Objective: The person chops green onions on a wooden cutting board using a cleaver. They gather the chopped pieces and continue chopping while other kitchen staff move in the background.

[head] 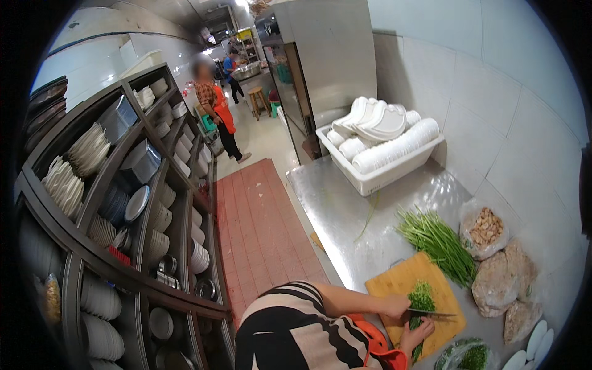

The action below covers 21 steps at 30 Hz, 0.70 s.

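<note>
My left hand (397,306) grips a kitchen knife (439,314), its blade lying across the wooden cutting board (384,280). Below the blade, my right hand (420,331) presses a bundle of green stalks (417,352), probably chives, against the board. A heap of finely chopped greens (422,294) sits on the blade's other side. Long uncut green stalks (434,245) lie just past the board. Near its lower edge is a clear plastic bag of chopped greens (471,356). The blade partly covers the place where stalks and chopped greens meet.
A white plastic basket (384,173) of white dishes stands on the steel counter (333,199). Plastic bags of food (495,284) and white oval dishes (539,340) line the wall side. Left, shelves (178,203) hold dishware beyond red matting (259,208). A person (215,106) stands in the aisle.
</note>
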Tool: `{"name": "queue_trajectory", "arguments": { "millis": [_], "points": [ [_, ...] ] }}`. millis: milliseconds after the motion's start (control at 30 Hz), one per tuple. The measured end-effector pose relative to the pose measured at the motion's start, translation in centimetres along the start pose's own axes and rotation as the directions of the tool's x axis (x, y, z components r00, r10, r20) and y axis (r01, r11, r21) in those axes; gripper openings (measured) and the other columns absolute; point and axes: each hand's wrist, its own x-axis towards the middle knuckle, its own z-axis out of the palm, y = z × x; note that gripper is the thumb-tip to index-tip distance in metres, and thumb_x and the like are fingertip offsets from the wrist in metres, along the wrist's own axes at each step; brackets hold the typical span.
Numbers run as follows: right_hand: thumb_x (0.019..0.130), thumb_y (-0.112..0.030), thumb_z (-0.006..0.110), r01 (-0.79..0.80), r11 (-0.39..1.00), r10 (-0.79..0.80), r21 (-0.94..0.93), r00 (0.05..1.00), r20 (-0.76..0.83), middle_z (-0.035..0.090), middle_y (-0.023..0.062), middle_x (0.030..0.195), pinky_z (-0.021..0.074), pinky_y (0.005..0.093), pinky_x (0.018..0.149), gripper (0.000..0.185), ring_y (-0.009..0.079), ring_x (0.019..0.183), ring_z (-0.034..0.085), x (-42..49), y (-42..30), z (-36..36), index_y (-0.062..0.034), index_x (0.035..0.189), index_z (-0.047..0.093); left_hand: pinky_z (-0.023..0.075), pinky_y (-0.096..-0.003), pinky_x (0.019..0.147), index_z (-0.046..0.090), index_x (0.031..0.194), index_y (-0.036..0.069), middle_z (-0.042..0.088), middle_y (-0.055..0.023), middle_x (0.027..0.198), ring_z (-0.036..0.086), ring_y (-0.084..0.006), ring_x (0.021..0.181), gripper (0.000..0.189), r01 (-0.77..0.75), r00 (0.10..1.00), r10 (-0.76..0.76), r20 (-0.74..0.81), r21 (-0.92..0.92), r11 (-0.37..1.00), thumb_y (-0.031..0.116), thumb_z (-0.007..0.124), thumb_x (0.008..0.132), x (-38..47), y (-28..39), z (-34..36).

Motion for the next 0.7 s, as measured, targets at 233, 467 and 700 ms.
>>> {"name": "queue_trajectory", "arguments": {
  "millis": [233, 467, 700],
  "points": [
    [0.062, 0.002, 0.081, -0.018, 0.995, 0.019, -0.094, 1.000, 0.003, 0.042, 0.0168, 0.105, 0.0327, 0.0540, 0.098, 0.049, 0.0400, 0.114, 0.041, -1.0, -0.4, 0.6, -0.0044, 0.094, 0.044, 0.0551, -0.0477, 0.062, 0.071, 0.076, -0.001, 0.068, -0.0222, 0.075, 0.069, -0.0399, 0.073, 0.021, 0.077, 0.997, -0.078, 0.029, 0.018, 0.997, 0.020, 0.070, 0.072, -2.5, 2.5, -3.2],
    [0.068, 0.003, 0.078, -0.112, 0.985, 0.115, -0.129, 0.993, 0.012, 0.044, 0.0180, 0.104, 0.0350, 0.0531, 0.098, 0.036, 0.0409, 0.113, 0.042, -0.4, 0.6, 1.3, -0.0032, 0.086, 0.048, 0.0546, -0.0481, 0.065, 0.071, 0.079, 0.001, 0.068, -0.0229, 0.077, 0.068, -0.0400, 0.074, 0.022, 0.025, 0.998, -0.024, 0.065, -0.018, 1.000, 0.023, 0.068, 0.076, -2.4, 2.6, -4.8],
    [0.073, -0.008, 0.078, -0.023, 0.999, 0.023, -0.038, 1.000, 0.004, 0.045, 0.0215, 0.108, 0.0356, 0.0520, 0.096, 0.033, 0.0438, 0.109, 0.041, -0.5, 1.2, 0.7, -0.0016, 0.095, 0.055, 0.0531, -0.0501, 0.062, 0.071, 0.078, 0.000, 0.066, -0.0245, 0.074, 0.067, -0.0409, 0.071, 0.035, -0.136, 0.988, 0.149, 0.051, -0.206, 0.969, 0.035, 0.070, 0.077, -0.3, 0.3, -2.7]
  ]
}}
